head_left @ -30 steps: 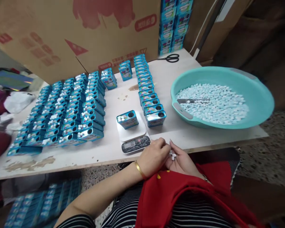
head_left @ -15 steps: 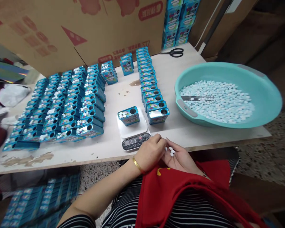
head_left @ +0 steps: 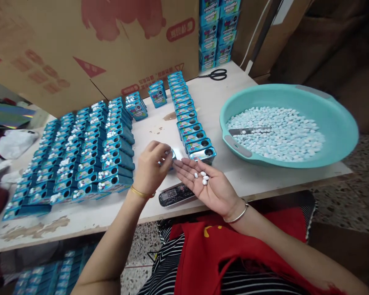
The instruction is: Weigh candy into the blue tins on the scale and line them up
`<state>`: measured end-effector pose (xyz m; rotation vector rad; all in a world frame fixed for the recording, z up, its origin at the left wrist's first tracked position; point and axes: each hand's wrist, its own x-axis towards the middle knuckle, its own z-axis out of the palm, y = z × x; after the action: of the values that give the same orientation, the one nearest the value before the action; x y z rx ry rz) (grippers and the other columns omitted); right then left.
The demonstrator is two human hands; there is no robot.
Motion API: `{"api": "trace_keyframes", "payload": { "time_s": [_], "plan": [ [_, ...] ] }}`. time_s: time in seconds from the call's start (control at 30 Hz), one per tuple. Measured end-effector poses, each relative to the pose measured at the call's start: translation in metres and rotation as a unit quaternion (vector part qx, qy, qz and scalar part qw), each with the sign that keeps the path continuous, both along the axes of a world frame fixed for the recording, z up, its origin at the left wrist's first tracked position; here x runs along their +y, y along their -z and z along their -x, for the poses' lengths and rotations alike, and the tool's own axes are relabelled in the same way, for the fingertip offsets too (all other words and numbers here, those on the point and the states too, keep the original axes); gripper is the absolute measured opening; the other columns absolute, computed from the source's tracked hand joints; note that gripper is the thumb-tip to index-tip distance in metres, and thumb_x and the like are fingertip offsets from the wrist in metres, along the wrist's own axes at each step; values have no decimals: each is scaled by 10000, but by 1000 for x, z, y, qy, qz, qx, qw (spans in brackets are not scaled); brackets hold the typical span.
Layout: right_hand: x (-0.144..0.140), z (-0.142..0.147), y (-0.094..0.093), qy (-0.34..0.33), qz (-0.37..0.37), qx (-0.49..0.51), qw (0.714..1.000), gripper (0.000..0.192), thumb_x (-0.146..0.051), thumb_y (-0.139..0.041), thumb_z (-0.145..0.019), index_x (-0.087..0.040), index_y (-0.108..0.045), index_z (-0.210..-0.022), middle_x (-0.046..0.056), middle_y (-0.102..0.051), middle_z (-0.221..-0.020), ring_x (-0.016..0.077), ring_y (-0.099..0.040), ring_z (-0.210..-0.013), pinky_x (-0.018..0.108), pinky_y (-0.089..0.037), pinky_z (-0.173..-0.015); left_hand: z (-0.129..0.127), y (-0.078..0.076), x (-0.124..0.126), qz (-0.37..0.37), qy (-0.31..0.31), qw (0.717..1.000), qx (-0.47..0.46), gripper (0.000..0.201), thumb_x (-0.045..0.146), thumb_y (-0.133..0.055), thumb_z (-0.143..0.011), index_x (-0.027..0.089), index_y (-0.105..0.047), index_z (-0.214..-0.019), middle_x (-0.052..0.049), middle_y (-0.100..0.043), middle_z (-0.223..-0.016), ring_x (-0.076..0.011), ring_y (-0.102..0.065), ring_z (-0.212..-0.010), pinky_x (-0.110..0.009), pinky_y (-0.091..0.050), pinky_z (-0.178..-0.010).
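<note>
My left hand (head_left: 152,166), with a gold bangle on the wrist, is over a blue tin (head_left: 173,154) on a small kitchen scale (head_left: 169,196). Its fingers are pinched together at the top of that tin; what lies between them is hidden. The hand covers most of the tin and part of the scale. Palm up beside it, my right hand (head_left: 212,194) carries several white oval candies (head_left: 204,179) on its outstretched fingers and palm. Its fingertips reach close to the tin's right side, above the scale.
A turquoise basin (head_left: 335,110) holds pale candies and a metal scoop (head_left: 249,130). Rows of blue tins (head_left: 119,147) with candies on top stand left; another row of tins (head_left: 187,110) stands mid-table. Black scissors (head_left: 218,74), stacked tins (head_left: 209,37) and a large cardboard box (head_left: 58,32) are behind.
My hands were together at the table's front edge. The left has moved up and left to the tin on the scale; the right has moved forward and opened out with the candies.
</note>
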<state>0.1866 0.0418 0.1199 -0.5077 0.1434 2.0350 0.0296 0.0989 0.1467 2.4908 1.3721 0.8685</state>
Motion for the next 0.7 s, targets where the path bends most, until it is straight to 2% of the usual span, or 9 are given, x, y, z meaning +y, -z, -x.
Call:
{"api": "trace_keyframes", "payload": {
  "time_s": [0.13,0.2,0.27,0.33,0.5,0.7],
  "plan": [
    [-11,-13,20,-11,46,-34,998,311,-250,-368,-948,-92,-631,-1004,138,-665,-1085,191,-625,-1058,305,-519,-903,13,-1,5,16,0,999,43,115,215,-547,-851,166,-625,-919,-27,-609,-826,-105,-559,-688,-248,-472,-636],
    [-20,-24,35,-8,75,-75,994,247,-224,-423,-922,-116,-641,-967,98,-682,-957,159,-662,-900,249,-555,-738,22,-6,2,0,-15,1000,24,131,206,-529,-864,168,-628,-941,-38,-628,-867,-116,-581,-750,-256,-483,-678],
    [-29,-37,49,13,112,-125,986,156,-184,-499,-876,-141,-646,-901,44,-659,-817,107,-634,-710,186,-515,-567,32,-11,-3,-23,-34,999,7,134,193,-527,-866,171,-634,-943,-43,-636,-889,-125,-590,-804,-267,-488,-724],
    [-36,-50,59,42,145,-163,975,75,-146,-565,-820,-149,-640,-832,14,-617,-743,78,-575,-618,159,-461,-487,43,-13,-7,-35,-57,998,2,135,199,-540,-862,180,-640,-951,-44,-638,-910,-133,-595,-843,-276,-491,-755],
    [-43,-68,72,80,153,-202,964,99,-87,-607,-739,-142,-644,-811,17,-587,-717,85,-553,-645,160,-466,-506,65,3,-17,-25,-93,995,19,185,235,-555,-861,207,-637,-1024,-50,-631,-977,-153,-600,-918,-302,-497,-802],
    [-44,-68,84,88,118,-263,953,99,-134,-659,-755,-150,-670,-852,52,-660,-820,92,-599,-716,162,-515,-601,70,19,-24,-31,-92,995,34,265,244,-559,-859,249,-608,-1119,-58,-610,-1101,-193,-575,-1031,-385,-476,-902]
  ]
}}
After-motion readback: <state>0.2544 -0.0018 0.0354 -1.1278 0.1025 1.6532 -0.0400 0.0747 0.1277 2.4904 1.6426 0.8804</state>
